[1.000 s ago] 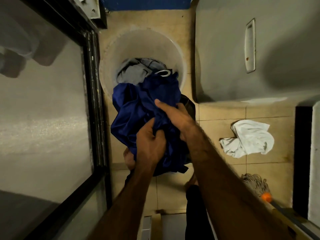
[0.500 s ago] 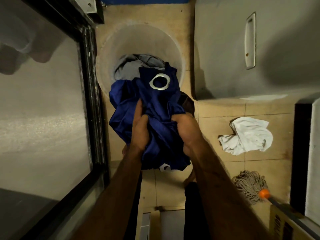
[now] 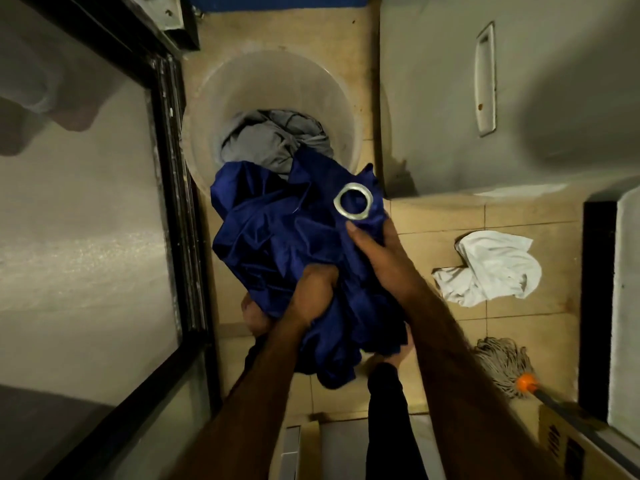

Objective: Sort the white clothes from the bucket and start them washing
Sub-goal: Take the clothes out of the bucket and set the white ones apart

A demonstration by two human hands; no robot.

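**White cloth on floor; blue curtain in both hands over bucket**

White cloth (image 3: 491,268) lies crumpled on the tan tiled floor (image 3: 433,216), right of the person and well apart from the bucket. It is untouched by either hand.

Bucket (image 3: 277,84): pale, translucent, round, standing on the floor between a black-framed glass door (image 3: 173,188) and a grey appliance body (image 3: 485,109) with a recessed handle. Inside, a grey garment (image 3: 273,140) is bunched against the near wall.

Blue curtain (image 3: 277,230): dark blue, glossy fabric, bundled above the bucket's near rim and hanging down toward the person's legs. One silver metal eyelet (image 3: 353,201) faces up near its upper right edge.

Left hand (image 3: 311,292): fist clenched around a gather of the blue fabric at the lower middle of the bundle, knuckles up.

Right hand (image 3: 377,258): fingers curled into the fabric just below the eyelet, thumb pressed flat on top of the cloth; grip is closed on the curtain.

A string mop head (image 3: 502,365) with an orange collar rests on the floor at lower right, near the white cloth but not touching it. A cardboard box (image 3: 561,441) corner shows beside the mop handle.
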